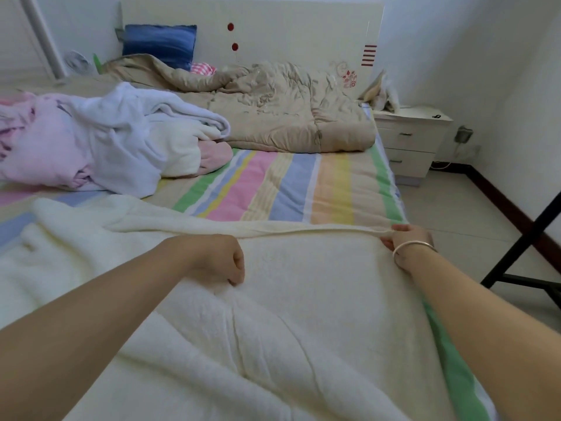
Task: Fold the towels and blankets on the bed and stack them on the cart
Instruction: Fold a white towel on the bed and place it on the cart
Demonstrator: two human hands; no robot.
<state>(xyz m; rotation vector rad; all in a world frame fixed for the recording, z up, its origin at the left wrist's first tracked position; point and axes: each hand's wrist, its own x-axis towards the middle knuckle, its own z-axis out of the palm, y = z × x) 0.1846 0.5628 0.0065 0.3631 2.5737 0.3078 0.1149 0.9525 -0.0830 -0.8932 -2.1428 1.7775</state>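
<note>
Two grips on the cream blanket [303,314] over the striped bed [273,189]. Our left hand [217,259] is curled tight, bunching fabric mid-sheet; our right hand [408,243] pinches the folded far edge.

No words, numbers, labels or brand names can be read anywhere in the view. The only markings are decorative ones on the headboard [288,31]: two red dots [232,36], a short set of red stripes [368,55] and a red flower motif [349,77].
</note>
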